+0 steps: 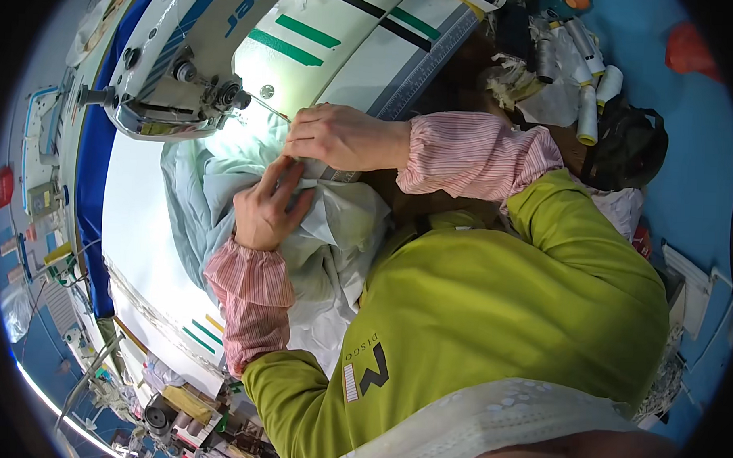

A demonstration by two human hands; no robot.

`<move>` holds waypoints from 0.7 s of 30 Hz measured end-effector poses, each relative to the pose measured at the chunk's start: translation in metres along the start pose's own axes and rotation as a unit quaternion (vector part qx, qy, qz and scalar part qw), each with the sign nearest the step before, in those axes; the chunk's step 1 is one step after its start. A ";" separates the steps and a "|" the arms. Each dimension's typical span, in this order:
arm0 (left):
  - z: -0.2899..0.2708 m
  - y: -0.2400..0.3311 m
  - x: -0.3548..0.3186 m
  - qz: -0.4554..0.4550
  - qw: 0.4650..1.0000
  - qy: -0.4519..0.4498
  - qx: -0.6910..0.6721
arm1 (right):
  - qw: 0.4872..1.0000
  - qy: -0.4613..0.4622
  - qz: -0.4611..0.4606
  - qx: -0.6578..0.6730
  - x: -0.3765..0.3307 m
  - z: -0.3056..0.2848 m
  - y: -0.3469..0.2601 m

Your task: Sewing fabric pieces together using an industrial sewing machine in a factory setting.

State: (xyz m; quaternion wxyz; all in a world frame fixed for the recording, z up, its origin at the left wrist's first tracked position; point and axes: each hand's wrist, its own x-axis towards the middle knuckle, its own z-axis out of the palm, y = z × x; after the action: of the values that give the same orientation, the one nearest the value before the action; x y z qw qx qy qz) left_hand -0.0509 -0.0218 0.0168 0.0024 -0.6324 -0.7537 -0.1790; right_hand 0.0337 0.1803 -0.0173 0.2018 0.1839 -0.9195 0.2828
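Note:
My right hand is closed in a pinch beside the sewing machine head. A thin, pale rod runs between the machine's end and those fingertips; what they grip is hidden. Just below, my left hand rests on a bunched pale blue-green cloth, fingers stretched and thumb apart. Its longest fingers reach up to the right fingertips. The cloth spreads under the machine's lit needle area and drapes over the table's near edge toward my lap. Striped pink sleeve covers wrap both forearms.
The white machine table bears green tape strips and a ruler strip along its edge. Several thread cones and a dark bag lie at the right. Other machines and clutter fill the left side.

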 end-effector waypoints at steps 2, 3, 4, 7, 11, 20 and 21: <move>0.000 0.000 0.000 -0.005 1.000 0.005 0.005 | 0.999 0.012 -0.026 -0.022 -0.002 0.002 0.004; 0.001 -0.001 0.000 -0.001 1.000 0.008 0.003 | 0.998 0.019 -0.042 -0.043 -0.003 0.003 0.005; 0.001 -0.001 0.000 0.000 1.000 0.005 0.002 | 0.998 0.020 -0.041 -0.042 -0.004 0.004 0.006; 0.001 -0.002 -0.001 0.006 1.000 0.004 0.005 | 0.998 -0.003 -0.045 -0.034 -0.006 0.005 0.010; 0.003 -0.004 -0.001 0.013 1.000 0.020 0.002 | 0.998 0.002 -0.056 -0.035 -0.006 0.005 0.013; 0.004 -0.008 -0.001 0.027 0.999 0.033 0.001 | 0.998 0.004 -0.059 -0.031 -0.005 0.005 0.013; 0.004 -0.008 -0.003 0.016 1.000 0.020 0.001 | 0.998 -0.007 -0.058 -0.035 -0.004 0.006 0.013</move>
State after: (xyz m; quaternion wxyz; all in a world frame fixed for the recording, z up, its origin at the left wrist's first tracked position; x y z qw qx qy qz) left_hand -0.0572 -0.0246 0.0099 0.0206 -0.6409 -0.7432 -0.1907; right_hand 0.0293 0.1881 -0.0291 0.2177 0.2318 -0.9180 0.2370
